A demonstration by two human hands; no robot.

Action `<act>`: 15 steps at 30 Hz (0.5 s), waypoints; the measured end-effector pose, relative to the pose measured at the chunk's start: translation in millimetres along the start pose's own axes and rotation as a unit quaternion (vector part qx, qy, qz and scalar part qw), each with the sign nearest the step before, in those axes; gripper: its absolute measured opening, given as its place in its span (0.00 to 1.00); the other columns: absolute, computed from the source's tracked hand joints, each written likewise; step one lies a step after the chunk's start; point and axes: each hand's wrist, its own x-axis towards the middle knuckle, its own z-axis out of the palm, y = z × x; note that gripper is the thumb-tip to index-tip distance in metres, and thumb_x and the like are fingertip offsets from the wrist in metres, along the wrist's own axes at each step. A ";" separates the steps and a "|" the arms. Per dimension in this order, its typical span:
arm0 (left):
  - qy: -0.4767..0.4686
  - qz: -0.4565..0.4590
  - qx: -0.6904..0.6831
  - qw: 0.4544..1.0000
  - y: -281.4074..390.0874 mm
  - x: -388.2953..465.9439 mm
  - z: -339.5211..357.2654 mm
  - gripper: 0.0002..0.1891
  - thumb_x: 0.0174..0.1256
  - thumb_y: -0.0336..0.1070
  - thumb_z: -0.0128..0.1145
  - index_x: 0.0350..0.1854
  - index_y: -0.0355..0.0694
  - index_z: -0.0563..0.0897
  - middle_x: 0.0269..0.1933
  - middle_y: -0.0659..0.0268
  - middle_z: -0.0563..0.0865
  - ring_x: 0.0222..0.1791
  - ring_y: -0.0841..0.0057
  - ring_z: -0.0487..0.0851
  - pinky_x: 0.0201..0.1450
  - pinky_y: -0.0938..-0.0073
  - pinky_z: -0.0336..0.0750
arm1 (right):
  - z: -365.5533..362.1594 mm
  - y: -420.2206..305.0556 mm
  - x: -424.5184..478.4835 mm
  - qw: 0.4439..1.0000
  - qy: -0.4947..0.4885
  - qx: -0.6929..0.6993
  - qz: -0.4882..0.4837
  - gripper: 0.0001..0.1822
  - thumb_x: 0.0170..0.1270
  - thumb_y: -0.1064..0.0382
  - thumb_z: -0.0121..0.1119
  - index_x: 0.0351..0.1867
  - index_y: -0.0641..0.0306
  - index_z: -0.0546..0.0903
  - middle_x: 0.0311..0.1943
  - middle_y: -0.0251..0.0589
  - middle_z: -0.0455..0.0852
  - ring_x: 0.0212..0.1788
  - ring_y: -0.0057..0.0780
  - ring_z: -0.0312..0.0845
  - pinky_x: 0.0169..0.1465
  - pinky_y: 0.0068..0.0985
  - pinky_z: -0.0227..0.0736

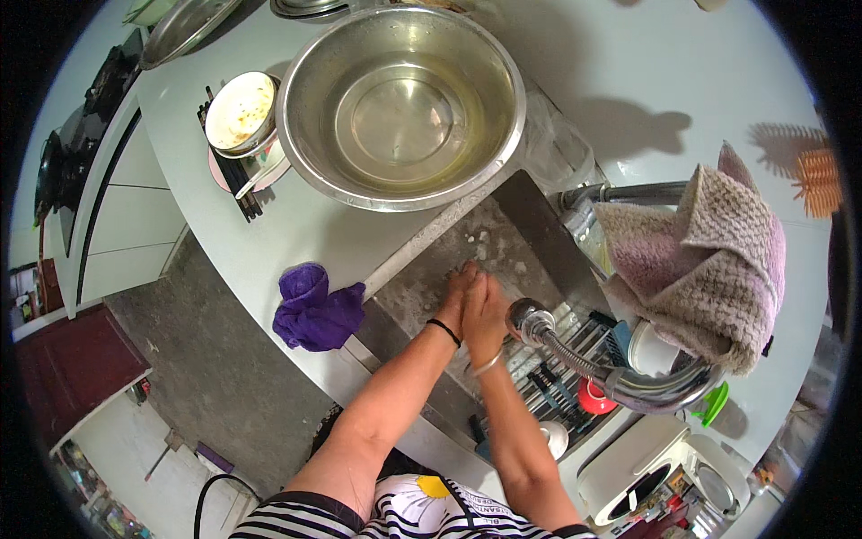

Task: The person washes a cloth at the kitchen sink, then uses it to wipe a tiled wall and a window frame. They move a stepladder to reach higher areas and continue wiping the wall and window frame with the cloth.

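Observation:
My left hand [460,296], with a black band at the wrist, is pressed against my right hand [486,316], which has a pale bangle. Both are low over the sink basin [431,259], left of the faucet's spray head [528,320]. Whether anything lies between the palms is hidden. White foam or bits lie on the basin floor beyond the fingers. A large stainless steel bowl [404,121] with liquid stands on the counter above the sink. A crumpled purple cloth [316,310] lies at the sink's left.
Used bowls [241,111], black chopsticks [236,182] and a white spoon [261,176] sit at the upper left. A dish rack [559,377] fills the sink's right part. A towel [707,263] hangs over the faucet pipe. A white appliance [640,465] stands at the lower right.

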 end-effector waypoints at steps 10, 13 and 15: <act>0.137 0.297 0.143 0.934 56.7 -17.7 8.8 0.22 0.69 0.48 0.53 0.47 0.29 0.80 0.47 0.54 0.83 0.49 0.67 0.80 0.55 0.72 0.71 | -59.6 162.6 23.0 0.915 -0.158 0.272 0.255 0.17 0.63 0.52 0.63 0.37 0.65 0.78 0.30 0.39 0.79 0.36 0.24 0.74 0.38 0.23 0.71; 0.125 0.302 0.289 0.900 60.3 -29.1 7.7 0.18 0.67 0.45 0.56 0.48 0.35 0.81 0.47 0.60 0.84 0.48 0.69 0.80 0.55 0.71 0.71 | -83.1 160.2 -2.4 0.939 -0.309 0.135 0.070 0.20 0.60 0.52 0.67 0.43 0.66 0.79 0.38 0.41 0.80 0.43 0.28 0.75 0.48 0.27 0.72; 0.141 0.271 0.390 0.869 67.5 -44.2 8.3 0.17 0.65 0.45 0.57 0.48 0.38 0.82 0.46 0.60 0.85 0.47 0.67 0.81 0.53 0.69 0.72 | -100.2 93.2 -0.3 0.918 -0.379 -0.102 0.057 0.21 0.58 0.54 0.68 0.46 0.67 0.79 0.42 0.42 0.80 0.47 0.31 0.75 0.53 0.30 0.70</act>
